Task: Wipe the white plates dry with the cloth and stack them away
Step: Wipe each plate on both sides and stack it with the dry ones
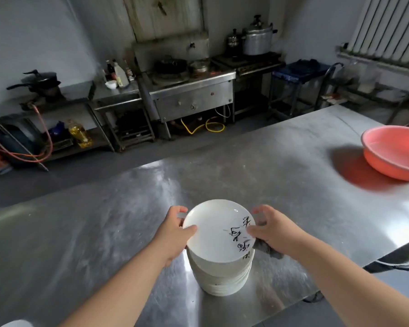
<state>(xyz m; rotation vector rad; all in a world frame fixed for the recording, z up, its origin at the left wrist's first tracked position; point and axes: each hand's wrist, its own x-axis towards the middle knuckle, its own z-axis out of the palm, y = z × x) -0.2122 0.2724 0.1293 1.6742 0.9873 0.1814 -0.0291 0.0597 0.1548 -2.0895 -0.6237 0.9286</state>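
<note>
A white plate [216, 232] with black brush writing on its right side is held level just above a stack of white plates [220, 277] on the steel table. My left hand [175, 228] grips the plate's left rim, thumb on top. My right hand [273, 230] pinches the right rim, and a dark grey cloth [268, 249] is bunched under its palm. Whether the top plate touches the stack is hidden by the plate itself.
The steel table [104, 232] stretches wide around the stack. A pink plastic basin [394, 152] sits at the table's far right. Beyond the table are a stove, pots, a pressure cooker and shelves along the wall. The table's right edge lies close to my right arm.
</note>
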